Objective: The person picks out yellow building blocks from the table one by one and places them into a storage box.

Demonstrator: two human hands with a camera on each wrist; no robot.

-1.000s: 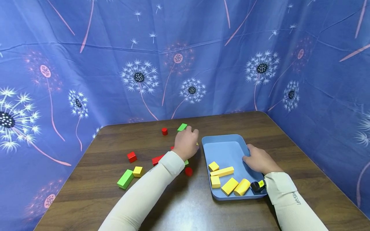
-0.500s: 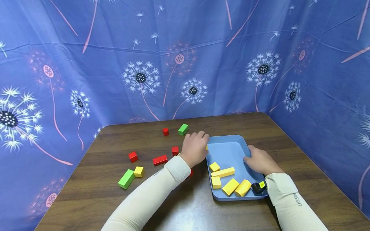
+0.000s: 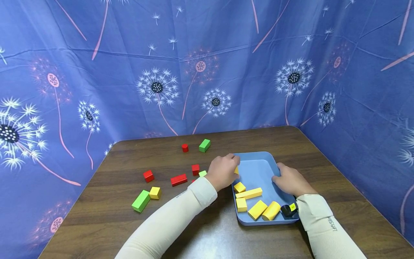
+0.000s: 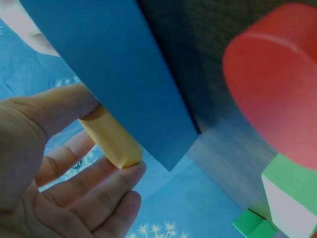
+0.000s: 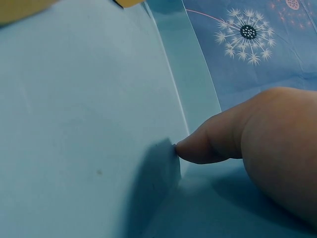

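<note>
My left hand (image 3: 223,172) is over the left rim of the blue tray (image 3: 255,167). It pinches a yellow block (image 4: 113,138) with a rounded end between thumb and fingertips, seen beside the tray's outer wall in the left wrist view. On the tray's other side, my right hand (image 3: 292,180) grips the right wall, its thumb (image 5: 213,141) pressing the inside face. Several yellow blocks lie in the front part of the tray, among them a long bar (image 3: 249,193) and a cylinder (image 3: 271,210).
Left of the tray, a red bar (image 3: 179,180), red cubes (image 3: 195,169), a yellow cube (image 3: 155,192) and a green block (image 3: 141,200) are scattered on the wooden table (image 3: 106,216). Farther back lie a red cylinder (image 3: 185,148) and another green block (image 3: 205,145). A patterned blue cloth (image 3: 181,90) hangs behind.
My left hand has moved right, from among the loose blocks to the tray's left rim, carrying the yellow block. My right hand keeps its grip and the tray stays in place.
</note>
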